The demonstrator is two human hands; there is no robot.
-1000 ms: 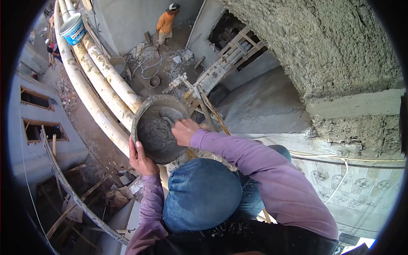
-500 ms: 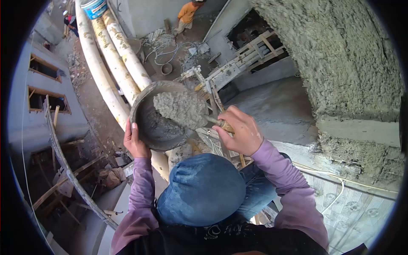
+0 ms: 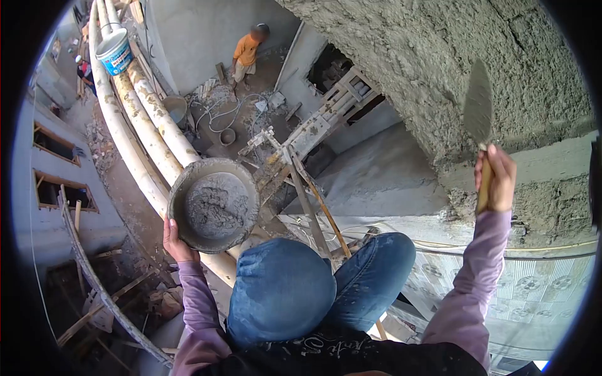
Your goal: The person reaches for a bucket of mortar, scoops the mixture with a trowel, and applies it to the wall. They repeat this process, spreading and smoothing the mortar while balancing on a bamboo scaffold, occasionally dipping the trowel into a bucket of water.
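At the left, my left hand [image 3: 180, 244] grips the lower edge of a round, mortar-crusted bowl [image 3: 214, 165]. Wet grey mortar [image 3: 216, 203] lies inside, its surface lumpy and scooped. My right hand [image 3: 500, 180] is closed around the wooden handle of a pointed trowel [image 3: 479, 106], raised out to the right. Its blade points upward and overlaps the rough mortar-covered wall [image 3: 401, 62] in this view. The blade's face looks nearly bare, with a grey film.
Long pale poles [image 3: 141, 144] run past the bowl, with a blue-and-white bucket [image 3: 115, 53] on them. Far below stands a person in an orange shirt [image 3: 246, 51]. Timber scaffolding [image 3: 307, 207] rises beyond my knees. A patterned panel [image 3: 527, 282] lies at lower right.
My right hand has swung from the bowl out to the wall; the trowel's mortar load is gone from its blade. The bowl has shifted slightly left and down in view.
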